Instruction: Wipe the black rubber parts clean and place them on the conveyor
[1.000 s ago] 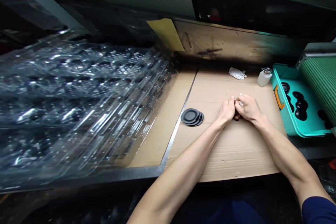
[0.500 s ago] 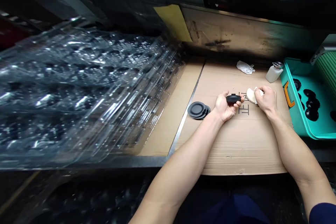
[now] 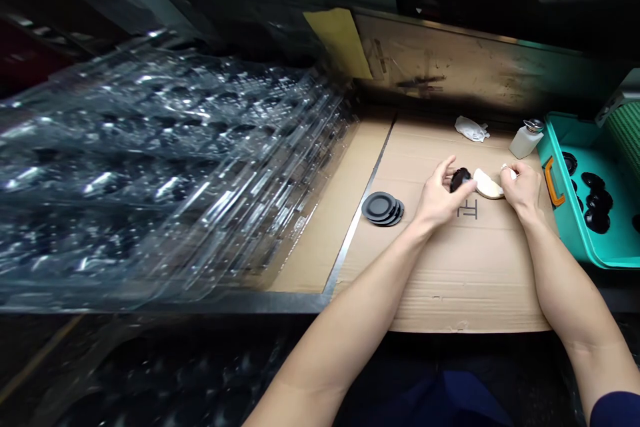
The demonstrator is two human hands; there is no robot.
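Upper limbs and clothing of the worker, seen from above. The left hand and right hand were both bare, as were the wrists. The left forearm and right forearm were likewise uncovered; each was broad toward the elbow and tapered smoothly to a narrower wrist. A short navy-blue sleeve covered the right upper arm, its hem forming a gently curved edge just above the elbow. The visible cloth of the sleeve was plain and dark. Lower center, a dark blue garment covered the body; its middle showed a deep blue, while its outer parts darkened almost to black, where shadow obscured the outline and any finer detail.
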